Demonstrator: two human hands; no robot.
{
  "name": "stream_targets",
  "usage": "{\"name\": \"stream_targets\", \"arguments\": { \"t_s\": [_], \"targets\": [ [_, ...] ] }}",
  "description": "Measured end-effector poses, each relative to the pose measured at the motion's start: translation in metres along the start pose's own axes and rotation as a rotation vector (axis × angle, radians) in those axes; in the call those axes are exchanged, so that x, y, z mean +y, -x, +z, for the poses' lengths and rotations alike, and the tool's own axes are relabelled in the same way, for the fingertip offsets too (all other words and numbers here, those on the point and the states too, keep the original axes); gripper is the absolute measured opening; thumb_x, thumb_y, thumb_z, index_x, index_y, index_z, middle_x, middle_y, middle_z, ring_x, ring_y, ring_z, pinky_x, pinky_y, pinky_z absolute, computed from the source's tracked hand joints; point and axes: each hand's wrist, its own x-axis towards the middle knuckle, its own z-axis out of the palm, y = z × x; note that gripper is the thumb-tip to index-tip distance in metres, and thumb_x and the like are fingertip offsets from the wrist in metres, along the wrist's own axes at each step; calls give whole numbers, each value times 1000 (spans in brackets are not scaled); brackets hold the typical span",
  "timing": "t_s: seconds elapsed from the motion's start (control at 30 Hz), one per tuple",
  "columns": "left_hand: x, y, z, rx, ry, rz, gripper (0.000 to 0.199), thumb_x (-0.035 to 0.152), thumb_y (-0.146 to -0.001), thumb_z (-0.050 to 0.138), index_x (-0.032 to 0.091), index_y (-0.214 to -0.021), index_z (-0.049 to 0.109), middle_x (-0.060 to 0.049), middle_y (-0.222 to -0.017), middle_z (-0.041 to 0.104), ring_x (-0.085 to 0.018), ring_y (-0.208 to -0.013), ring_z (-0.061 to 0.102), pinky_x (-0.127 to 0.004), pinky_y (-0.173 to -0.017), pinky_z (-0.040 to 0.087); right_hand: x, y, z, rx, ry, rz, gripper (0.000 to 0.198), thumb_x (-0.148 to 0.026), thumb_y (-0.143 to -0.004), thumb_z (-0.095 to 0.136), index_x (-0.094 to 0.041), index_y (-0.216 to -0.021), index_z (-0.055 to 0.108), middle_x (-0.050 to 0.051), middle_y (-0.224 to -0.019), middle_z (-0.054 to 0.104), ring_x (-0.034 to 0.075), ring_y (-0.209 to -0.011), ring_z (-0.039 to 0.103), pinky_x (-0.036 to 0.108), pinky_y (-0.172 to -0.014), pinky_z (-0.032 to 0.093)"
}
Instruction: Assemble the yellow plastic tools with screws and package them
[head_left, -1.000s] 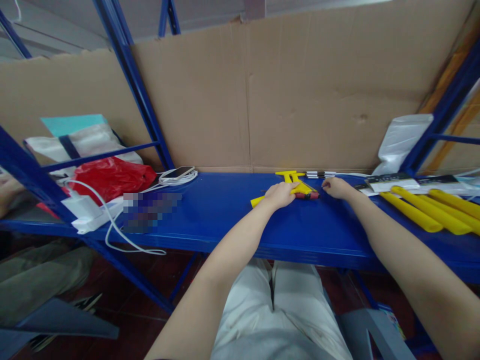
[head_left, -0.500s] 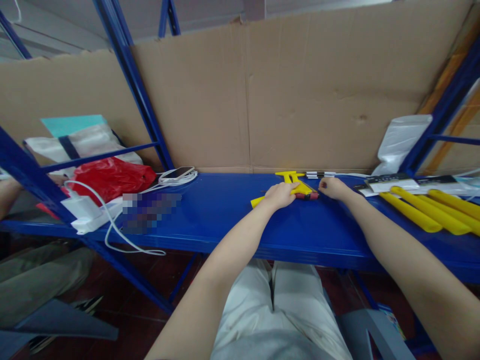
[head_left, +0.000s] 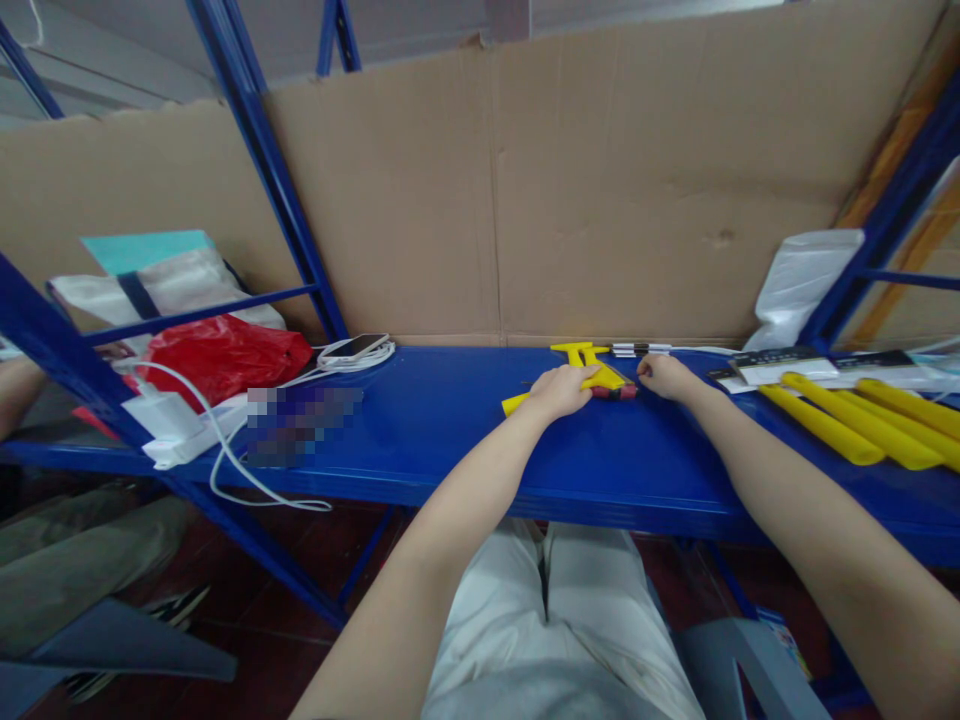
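On the blue table, the yellow tool stays put, the left hand with fingers wrapped around it. Just right of the tool, the right hand has edged nearer, apparently a small adjustment; its fingers look curled, holding what I cannot tell.

Yellow pieces on blue shelf

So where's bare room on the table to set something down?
Between the phone and the left hand; another patch between the forearms. Crowded: around the red bag at left and the yellow pieces at right.
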Motion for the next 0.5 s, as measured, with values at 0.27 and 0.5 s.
{"name": "stream_targets", "arguments": {
  "t_s": [0.27,0.5],
  "targets": [
    [1,0,-1,3,-11,-8,52,26,-85,46,28,-137,43,-7,-125,58,-24,-113,55,-33,-92,44,0,0,-1,-20,11,-5,21,-10,-77,48,-13,-86,66,11,-94,69,19,-89,63,23,-75,45],
    [1,0,0,19,50,-19,53,26,-84,49,28,-137,43,-8,-125,57,-26,-114,54,-34,-92,43,0,0,-2,19,-58,-13,20,-6,-74,47,-15,-80,64,10,-91,69,19,-85,63,24,-74,46]
  ]
}}
